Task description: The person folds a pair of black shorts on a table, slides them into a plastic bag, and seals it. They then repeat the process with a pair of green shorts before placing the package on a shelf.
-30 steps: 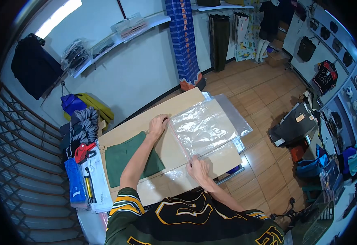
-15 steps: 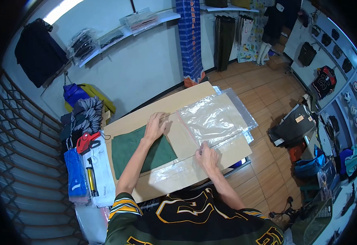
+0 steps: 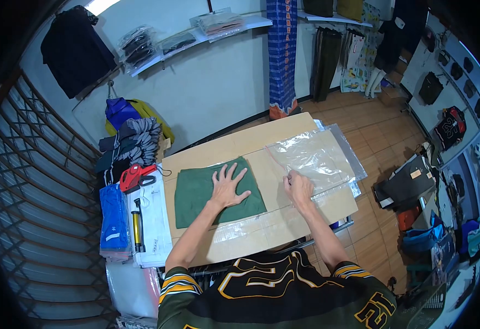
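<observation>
My left hand [image 3: 228, 188] lies with its fingers spread on a folded green cloth [image 3: 193, 200], on the left part of the cardboard-covered table [image 3: 234, 146]. To the right, my right hand [image 3: 298, 188] is closed at the near left edge of a clear plastic bag [image 3: 319, 156]. Its fingers appear pinched on that edge. The bag lies flat, with a reddish strip along its left side. Bare cardboard shows between the cloth and the bag.
Left of the cardboard are a red tape dispenser [image 3: 135, 176], a yellow pump [image 3: 137, 230], a blue packet [image 3: 114, 219] and a pile of dark clothes [image 3: 133, 145]. A patterned pillar [image 3: 282, 60] rises behind the table.
My left hand has come down from the cloth's upper right edge and spread flat on it. My right hand has moved up slightly along the bag's left edge. The view has shifted.
</observation>
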Demonstrator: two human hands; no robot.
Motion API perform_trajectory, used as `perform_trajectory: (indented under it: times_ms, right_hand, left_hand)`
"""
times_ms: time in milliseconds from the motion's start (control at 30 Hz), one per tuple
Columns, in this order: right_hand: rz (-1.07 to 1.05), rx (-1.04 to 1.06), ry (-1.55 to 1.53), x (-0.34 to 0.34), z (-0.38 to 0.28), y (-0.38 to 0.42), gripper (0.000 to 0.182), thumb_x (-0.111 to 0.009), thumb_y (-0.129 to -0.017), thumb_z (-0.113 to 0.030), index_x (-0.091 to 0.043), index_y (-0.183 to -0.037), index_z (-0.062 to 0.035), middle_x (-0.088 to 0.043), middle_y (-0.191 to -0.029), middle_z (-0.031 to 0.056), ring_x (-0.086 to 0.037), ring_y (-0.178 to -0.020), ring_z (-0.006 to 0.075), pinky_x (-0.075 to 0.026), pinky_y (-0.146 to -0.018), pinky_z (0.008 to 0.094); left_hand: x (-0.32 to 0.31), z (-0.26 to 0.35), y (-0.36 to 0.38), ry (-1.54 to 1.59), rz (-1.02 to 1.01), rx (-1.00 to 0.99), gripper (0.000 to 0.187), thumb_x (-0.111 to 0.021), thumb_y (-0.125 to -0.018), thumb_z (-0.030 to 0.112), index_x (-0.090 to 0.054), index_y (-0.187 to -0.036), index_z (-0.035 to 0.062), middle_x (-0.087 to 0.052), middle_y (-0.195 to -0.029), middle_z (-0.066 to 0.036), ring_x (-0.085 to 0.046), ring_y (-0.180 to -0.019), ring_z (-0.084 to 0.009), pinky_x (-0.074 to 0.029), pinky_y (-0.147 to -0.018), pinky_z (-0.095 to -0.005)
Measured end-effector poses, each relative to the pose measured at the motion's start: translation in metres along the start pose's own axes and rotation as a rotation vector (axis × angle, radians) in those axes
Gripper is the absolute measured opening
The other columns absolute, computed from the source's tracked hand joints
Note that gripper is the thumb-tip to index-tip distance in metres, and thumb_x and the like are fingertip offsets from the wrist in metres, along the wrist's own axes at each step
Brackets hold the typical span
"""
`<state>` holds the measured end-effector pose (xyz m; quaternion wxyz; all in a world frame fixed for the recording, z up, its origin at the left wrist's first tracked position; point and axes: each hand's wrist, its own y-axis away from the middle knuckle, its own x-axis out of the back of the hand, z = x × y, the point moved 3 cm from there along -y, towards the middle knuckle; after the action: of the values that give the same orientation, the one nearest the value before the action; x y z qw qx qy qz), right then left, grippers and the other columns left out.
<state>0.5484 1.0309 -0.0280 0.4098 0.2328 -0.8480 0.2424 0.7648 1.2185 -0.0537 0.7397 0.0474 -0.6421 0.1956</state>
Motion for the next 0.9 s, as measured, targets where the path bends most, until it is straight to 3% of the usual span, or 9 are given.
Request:
perform_trajectory:
  times_ms: [400,600,733,900]
  right_hand:
    - [0.047,0.007,-0.035,0.018,-0.012,-0.004,0.025,-0.071,-0.096,-0.028,-0.074,-0.091,-0.0037,-0.074,-0.080,0.0222,-0.072,-0.076,0.0465,-0.055,-0.068,0.0564]
    - [0.007,0.003,-0.030,0.022,-0.015,0.008,0.019,-0.074,-0.094,-0.023,-0.074,-0.094,-0.0041,-0.075,-0.085,0.0207,-0.072,-0.078,0.0451,-0.055,-0.067,0.0541]
    - [0.139,0.072,-0.114,0.012,-0.012,0.021,0.018,-0.078,-0.092,-0.022,-0.074,-0.091,-0.0040,-0.072,-0.076,0.0192,-0.071,-0.071,0.0423,-0.053,-0.063,0.0510]
    - [0.098,0.020,-0.126,0.012,-0.007,0.031,0.016,-0.079,-0.091,-0.018,-0.074,-0.093,-0.0026,-0.073,-0.081,0.0192,-0.071,-0.072,0.0402,-0.054,-0.065,0.0483]
  left_hand:
    - [-0.029,0.066,-0.075,0.042,-0.080,-0.175,0.091,-0.073,-0.077,0.067,-0.051,-0.157,0.0300,-0.034,-0.168,-0.016,-0.030,-0.151,-0.0489,-0.024,-0.112,-0.0775]
    - [-0.052,0.088,-0.109,0.037,-0.046,-0.076,0.090,-0.073,-0.079,0.067,-0.050,-0.158,0.0299,-0.034,-0.169,-0.016,-0.026,-0.153,-0.0485,-0.022,-0.114,-0.0787]
    - [-0.059,0.098,-0.113,0.075,-0.011,0.006,0.091,-0.072,-0.081,0.069,-0.049,-0.159,0.0291,-0.033,-0.170,-0.017,-0.022,-0.156,-0.0486,-0.019,-0.115,-0.0804]
    - [-0.048,0.088,-0.091,0.243,0.000,-0.054,0.089,-0.076,-0.084,0.062,-0.050,-0.158,0.0203,-0.036,-0.168,-0.018,-0.025,-0.157,-0.0444,-0.016,-0.120,-0.0745]
